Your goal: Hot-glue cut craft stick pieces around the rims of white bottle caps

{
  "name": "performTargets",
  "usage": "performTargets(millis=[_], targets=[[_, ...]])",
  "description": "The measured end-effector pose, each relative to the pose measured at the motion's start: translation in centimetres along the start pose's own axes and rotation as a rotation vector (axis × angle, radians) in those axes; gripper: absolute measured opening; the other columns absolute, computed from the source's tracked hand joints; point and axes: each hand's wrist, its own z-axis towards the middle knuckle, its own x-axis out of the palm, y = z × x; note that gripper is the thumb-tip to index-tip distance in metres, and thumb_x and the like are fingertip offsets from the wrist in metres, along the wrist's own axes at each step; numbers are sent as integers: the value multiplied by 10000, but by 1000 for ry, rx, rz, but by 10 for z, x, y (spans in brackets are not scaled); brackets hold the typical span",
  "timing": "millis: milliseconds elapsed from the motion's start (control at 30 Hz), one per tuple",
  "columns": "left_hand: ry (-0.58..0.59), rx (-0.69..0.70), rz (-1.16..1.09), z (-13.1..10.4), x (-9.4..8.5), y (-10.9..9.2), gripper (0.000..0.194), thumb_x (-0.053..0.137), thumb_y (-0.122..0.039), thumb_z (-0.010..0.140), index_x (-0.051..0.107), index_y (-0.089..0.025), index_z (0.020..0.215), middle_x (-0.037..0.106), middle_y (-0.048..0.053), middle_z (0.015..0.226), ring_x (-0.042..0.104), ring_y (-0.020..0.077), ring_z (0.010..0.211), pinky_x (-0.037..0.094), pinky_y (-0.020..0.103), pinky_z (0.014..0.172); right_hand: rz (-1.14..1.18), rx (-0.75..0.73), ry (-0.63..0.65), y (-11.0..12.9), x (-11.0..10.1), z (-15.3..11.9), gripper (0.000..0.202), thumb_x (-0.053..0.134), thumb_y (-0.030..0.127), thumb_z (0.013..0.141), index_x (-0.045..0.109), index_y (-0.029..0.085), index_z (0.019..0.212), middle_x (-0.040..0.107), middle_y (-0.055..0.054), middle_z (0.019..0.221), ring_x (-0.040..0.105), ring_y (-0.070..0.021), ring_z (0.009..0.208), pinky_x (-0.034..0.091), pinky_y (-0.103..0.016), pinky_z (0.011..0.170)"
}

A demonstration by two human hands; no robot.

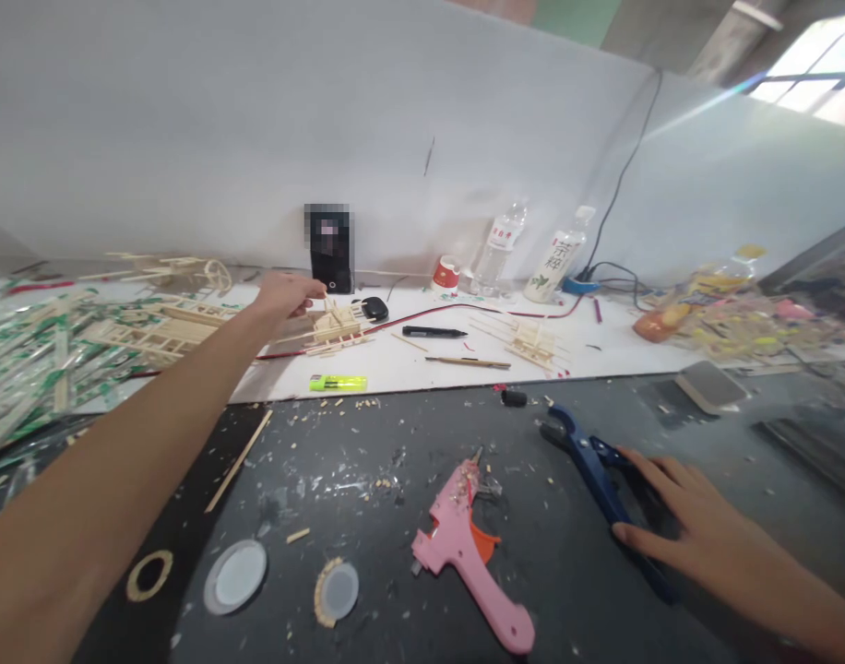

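Observation:
My left hand (291,293) reaches to the back of the table, its fingers closed at a small wooden stick assembly (338,325); what they pinch is too small to make out. My right hand (672,507) rests on a dark blue cutter tool (602,480), fingers spread over its handles. Left of that tool lies a pink glue gun (464,553) with an orange trigger. A second stick assembly (529,343) sits on the white board, right of a black pen (434,332).
Plastic-wrapped sticks (55,360) cover the left. A phone (332,249) leans on the wall. Bottles (557,254) and a red cup (446,274) stand behind. A green lighter (338,383), round lids (235,576) and wood scraps lie nearer.

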Motion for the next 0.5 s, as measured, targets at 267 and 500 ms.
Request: performTargets(millis=[267,500], targets=[[29,3,181,-4,-2,-9,318,696,-335,1004,672,-187,1285,694,103,1318,713,268,1090,621,473,909,-20,16,-61,6,-1,-3,845,605,686,889,465,242,1594,649,-174,1382,601,-455,1305,537,-531,1071],[32,-41,205,-12,3,-24,319,699,-329,1004,667,-194,1290,696,102,1309,718,261,1081,625,460,896,-13,-3,-96,16,-8,-2,840,644,664,845,525,242,1561,706,-159,1302,638,-461,1256,564,-542,1034]])
